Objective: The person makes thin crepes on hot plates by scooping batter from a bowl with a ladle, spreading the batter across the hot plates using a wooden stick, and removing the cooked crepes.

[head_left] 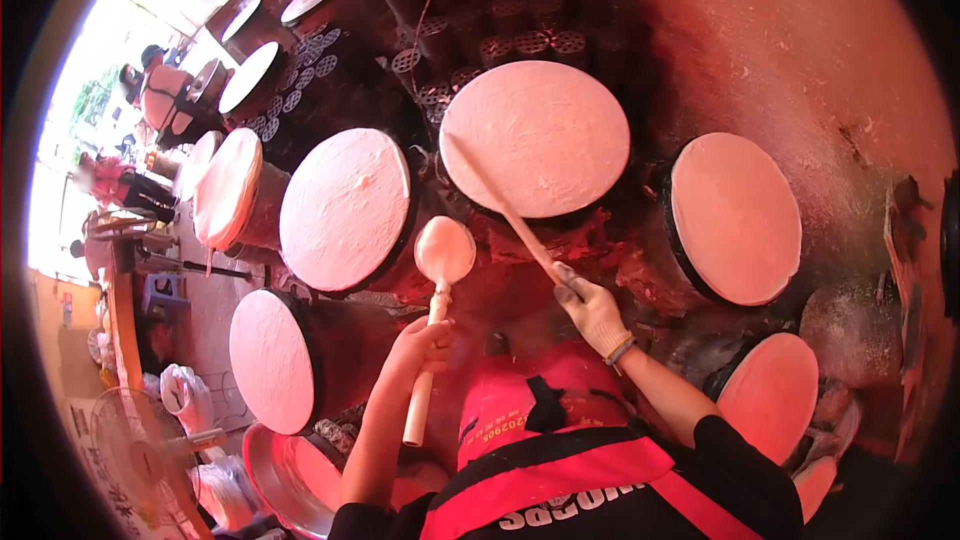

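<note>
While left hand [428,342] wraps the shaft of the ladle [445,250], cupped end forward, likely against spills | gloved right hand [593,314] is closed around the stick [505,205], tip at pale disc [560,135] ahead, slanted probably for reach.

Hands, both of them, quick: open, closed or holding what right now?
Left hand: closed around the handle of a ladle.
Right hand: closed on a long stick.
</note>
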{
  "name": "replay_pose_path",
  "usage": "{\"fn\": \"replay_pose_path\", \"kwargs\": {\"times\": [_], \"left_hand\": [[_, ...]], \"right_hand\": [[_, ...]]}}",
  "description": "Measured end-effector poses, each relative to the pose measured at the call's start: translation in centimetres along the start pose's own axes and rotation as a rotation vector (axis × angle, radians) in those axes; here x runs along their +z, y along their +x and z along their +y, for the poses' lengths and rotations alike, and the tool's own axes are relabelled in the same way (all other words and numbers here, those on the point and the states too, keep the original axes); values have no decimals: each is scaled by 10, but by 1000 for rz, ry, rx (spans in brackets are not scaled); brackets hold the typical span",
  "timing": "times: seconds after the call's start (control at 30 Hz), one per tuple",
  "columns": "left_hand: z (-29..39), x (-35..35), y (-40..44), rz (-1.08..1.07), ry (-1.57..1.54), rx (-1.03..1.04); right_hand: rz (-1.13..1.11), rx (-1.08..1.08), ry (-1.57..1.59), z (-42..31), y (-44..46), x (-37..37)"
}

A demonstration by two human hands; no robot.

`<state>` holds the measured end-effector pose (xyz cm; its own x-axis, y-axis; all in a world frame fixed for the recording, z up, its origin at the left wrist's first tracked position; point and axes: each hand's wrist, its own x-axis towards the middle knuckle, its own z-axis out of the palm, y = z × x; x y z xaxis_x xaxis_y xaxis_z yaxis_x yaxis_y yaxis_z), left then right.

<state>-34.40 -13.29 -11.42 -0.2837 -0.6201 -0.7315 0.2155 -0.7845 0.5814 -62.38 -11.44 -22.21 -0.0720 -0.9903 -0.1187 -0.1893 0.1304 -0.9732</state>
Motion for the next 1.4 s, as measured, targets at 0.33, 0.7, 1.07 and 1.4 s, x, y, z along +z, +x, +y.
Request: {"fn": "replay_pose_path", "kwargs": {"times": [0.33,0.7,1.07,1.4], "left_hand": [[-25,-78,-32,-116,-436,-91],[-16,-153,-53,-159,-512,-95],[-1,-177,-82,-25,-393,-31],[12,-179,-44,-253,-400,-156]], "right_hand": [[-22,558,285,-82,129,71],[21,646,508,-80,107,173],[270,80,-169,48,147,229],[192,229,-552,109,-138,132]]}}
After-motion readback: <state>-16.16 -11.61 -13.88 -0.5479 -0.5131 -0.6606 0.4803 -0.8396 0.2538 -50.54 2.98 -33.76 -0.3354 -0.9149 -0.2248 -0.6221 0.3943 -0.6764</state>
